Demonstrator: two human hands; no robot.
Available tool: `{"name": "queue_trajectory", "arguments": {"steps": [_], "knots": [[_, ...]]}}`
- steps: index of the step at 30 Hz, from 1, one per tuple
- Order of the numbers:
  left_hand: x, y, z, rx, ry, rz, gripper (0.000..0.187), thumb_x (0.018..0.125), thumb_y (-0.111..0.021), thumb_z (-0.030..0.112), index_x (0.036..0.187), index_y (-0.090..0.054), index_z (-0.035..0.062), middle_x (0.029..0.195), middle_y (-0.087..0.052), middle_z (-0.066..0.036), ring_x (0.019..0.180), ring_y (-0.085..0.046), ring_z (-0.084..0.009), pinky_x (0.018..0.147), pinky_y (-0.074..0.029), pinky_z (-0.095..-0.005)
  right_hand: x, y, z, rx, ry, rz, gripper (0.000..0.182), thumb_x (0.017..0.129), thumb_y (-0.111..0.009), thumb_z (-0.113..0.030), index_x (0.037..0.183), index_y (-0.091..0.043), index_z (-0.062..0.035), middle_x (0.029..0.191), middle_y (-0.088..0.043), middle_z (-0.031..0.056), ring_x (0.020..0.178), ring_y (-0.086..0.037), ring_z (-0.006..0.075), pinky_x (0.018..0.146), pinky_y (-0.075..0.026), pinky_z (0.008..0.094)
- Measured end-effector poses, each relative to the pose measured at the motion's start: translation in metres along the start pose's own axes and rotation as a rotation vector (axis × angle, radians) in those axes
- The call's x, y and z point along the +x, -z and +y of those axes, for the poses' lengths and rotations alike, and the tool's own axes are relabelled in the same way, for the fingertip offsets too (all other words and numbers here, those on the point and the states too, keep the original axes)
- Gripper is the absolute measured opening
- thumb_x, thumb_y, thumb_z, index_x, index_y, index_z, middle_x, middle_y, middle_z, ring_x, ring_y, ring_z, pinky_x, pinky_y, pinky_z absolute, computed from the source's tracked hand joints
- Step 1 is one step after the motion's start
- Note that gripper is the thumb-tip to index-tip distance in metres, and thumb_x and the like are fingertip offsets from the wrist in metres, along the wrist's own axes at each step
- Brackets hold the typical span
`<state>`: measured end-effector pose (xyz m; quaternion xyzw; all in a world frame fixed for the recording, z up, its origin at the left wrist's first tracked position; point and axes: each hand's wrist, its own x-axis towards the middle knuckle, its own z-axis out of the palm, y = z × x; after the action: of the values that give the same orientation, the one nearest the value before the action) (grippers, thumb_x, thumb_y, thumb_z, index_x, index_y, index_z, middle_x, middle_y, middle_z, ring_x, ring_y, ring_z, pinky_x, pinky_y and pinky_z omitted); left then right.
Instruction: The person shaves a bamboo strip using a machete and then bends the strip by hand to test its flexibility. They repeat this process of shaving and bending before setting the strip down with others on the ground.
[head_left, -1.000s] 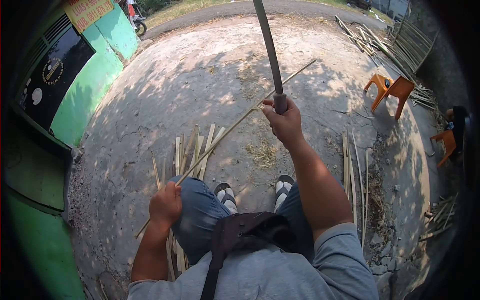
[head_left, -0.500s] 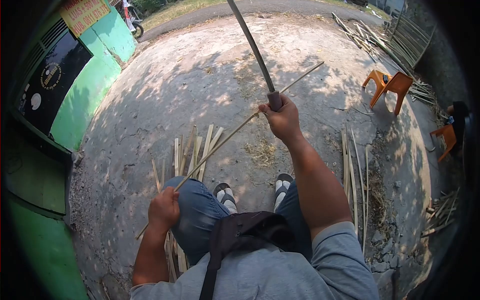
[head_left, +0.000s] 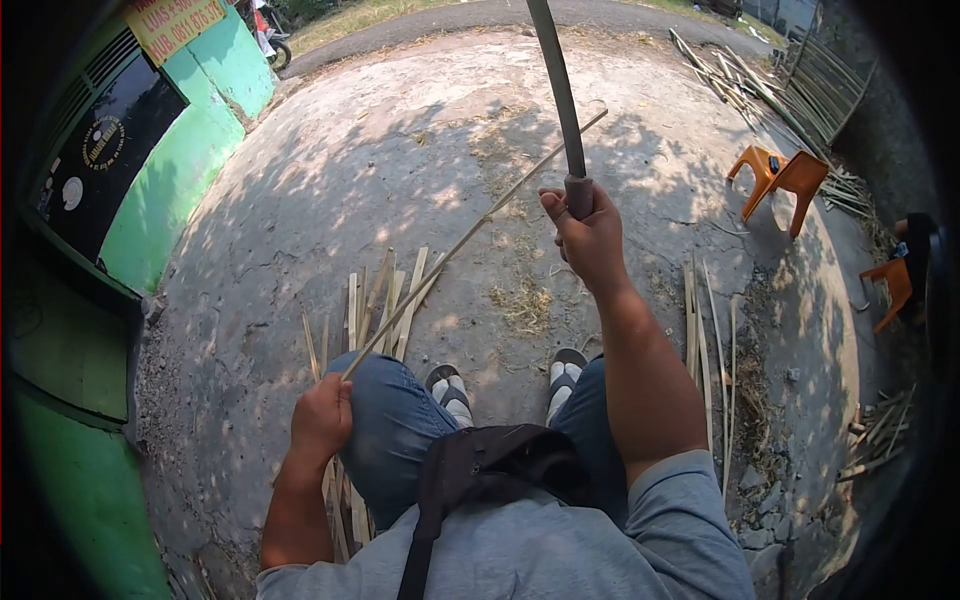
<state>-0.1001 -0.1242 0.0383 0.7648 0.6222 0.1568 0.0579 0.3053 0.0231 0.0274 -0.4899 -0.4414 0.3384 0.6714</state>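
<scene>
My left hand point(head_left: 322, 415) is closed around a long thin bamboo strip point(head_left: 440, 262) beside my left knee. The strip slants up and away to the right, and its far end passes behind the blade in this view. In my right hand point(head_left: 590, 240) is the handle of a machete point(head_left: 558, 80), its long dark blade pointing up and away from me, the tip cut off by the top edge. The fingers of that hand are wrapped round the handle, apart from the strip.
Split bamboo strips point(head_left: 408, 310) lie beside my left leg, with more strips point(head_left: 703, 350) to my right. An orange plastic chair point(head_left: 795, 178) stands at the right, and a person in dark clothing point(head_left: 918, 245) is at the far right edge. Bamboo poles point(head_left: 735, 82) are piled behind. A green wall point(head_left: 165, 190) borders the left.
My right hand has come off the bamboo strip and shifted slightly right with the machete. The strip's far end has swung left and up. My left hand has barely moved.
</scene>
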Motion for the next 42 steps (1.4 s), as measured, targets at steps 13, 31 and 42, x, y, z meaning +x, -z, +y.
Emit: {"name": "queue_trajectory", "arguments": {"steps": [13, 31, 42], "knots": [[0.015, 0.002, 0.031, -0.211, 0.093, 0.119, 0.03, 0.106, -0.056, 0.029, 0.092, -0.061, 0.0021, 0.073, -0.063, -0.022, 0.071, -0.064, -0.047, 0.062, -0.048, -0.0502, -0.029, -0.026, -0.005, -0.84, 0.612, -0.186, 0.037, 0.083, -0.083, -0.044, 0.091, -0.065, -0.0129, 0.078, -0.071, 0.0099, 0.073, -0.071, 0.0335, 0.069, -0.054, 0.0484], [0.009, -0.004, 0.021, -0.311, 0.083, 0.068, 0.035, 0.109, -0.05, 0.03, 0.093, -0.06, 0.0006, 0.075, -0.062, -0.027, 0.075, -0.063, -0.0508, 0.063, -0.048, -0.0499, -0.009, -0.024, 0.026, -0.985, 0.378, -0.126, 0.021, 0.089, -0.073, -0.034, 0.087, -0.066, -0.0144, 0.077, -0.071, 0.0151, 0.074, -0.071, 0.0405, 0.067, -0.055, 0.0532], [0.014, -0.012, 0.023, -0.337, 0.081, 0.096, 0.043, 0.11, -0.05, 0.037, 0.089, -0.061, 0.0016, 0.072, -0.062, -0.026, 0.073, -0.062, -0.0511, 0.061, -0.048, -0.0483, -0.029, -0.04, 0.013, -0.924, 0.73, -0.261, 0.017, 0.088, -0.071, -0.028, 0.082, -0.065, -0.0134, 0.064, -0.066, 0.0108, 0.065, -0.069, 0.0354, 0.064, -0.053, 0.0507]]}}
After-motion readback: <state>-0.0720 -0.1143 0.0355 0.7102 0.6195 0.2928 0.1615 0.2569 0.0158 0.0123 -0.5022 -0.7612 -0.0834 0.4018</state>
